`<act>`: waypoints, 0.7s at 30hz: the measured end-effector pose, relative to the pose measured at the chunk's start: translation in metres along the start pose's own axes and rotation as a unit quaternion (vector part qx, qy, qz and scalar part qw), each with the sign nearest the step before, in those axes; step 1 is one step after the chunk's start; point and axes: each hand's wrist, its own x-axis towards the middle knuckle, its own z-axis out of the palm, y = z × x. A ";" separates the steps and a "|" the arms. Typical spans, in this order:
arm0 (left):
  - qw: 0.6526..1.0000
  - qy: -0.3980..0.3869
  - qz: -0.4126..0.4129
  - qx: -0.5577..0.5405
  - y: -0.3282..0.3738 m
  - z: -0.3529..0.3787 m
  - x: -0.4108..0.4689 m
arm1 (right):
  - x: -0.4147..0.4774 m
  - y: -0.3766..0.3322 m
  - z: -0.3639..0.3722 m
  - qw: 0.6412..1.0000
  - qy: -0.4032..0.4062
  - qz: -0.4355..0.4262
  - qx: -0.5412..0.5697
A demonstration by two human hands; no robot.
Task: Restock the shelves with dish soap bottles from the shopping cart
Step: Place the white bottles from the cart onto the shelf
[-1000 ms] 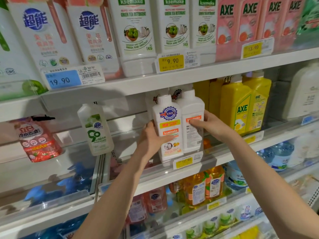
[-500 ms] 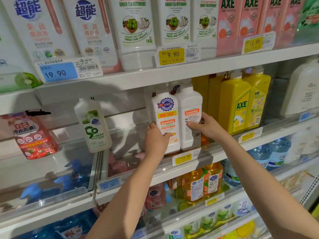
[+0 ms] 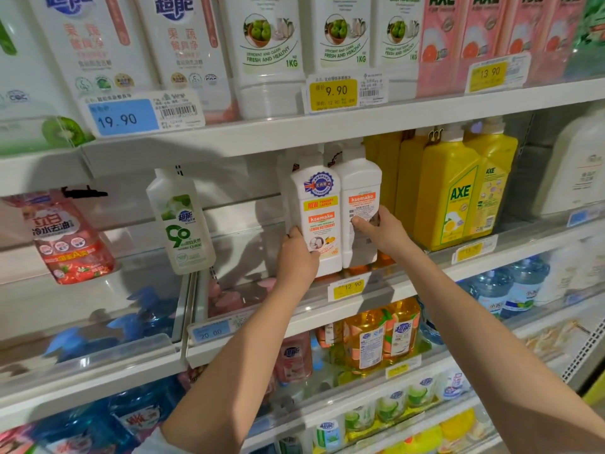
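Two white ksemake lemon detergent bottles stand side by side on the middle shelf [image 3: 409,283]. My left hand [image 3: 296,258] grips the lower left side of the left bottle [image 3: 319,204], whose front label faces me. My right hand [image 3: 381,232] holds the right bottle [image 3: 360,188], thumb across its back label and fingers round its right side. More white bottles stand behind them, mostly hidden. The shopping cart is out of view.
Yellow AXE bottles [image 3: 453,191] stand just right of my right hand. A clear green-label bottle [image 3: 180,224] and a red refill pouch [image 3: 70,239] stand to the left, with bare shelf between. The shelf above carries large white bottles [image 3: 265,44]; lower shelves hold orange and blue bottles.
Both hands have pushed the two white bottles further back onto the shelf. The view has moved closer and tilted slightly down.
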 end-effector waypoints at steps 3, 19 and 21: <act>1.000 -0.022 0.010 -0.010 -0.005 -0.005 -0.006 | -0.003 0.002 0.004 0.999 0.014 0.018 -0.029; 0.999 0.028 0.018 -0.027 -0.061 -0.101 -0.086 | -0.097 -0.024 0.075 0.990 0.066 -0.122 -0.039; 0.997 0.066 0.027 -0.040 -0.082 -0.129 -0.111 | -0.125 -0.040 0.104 0.988 0.042 -0.146 0.001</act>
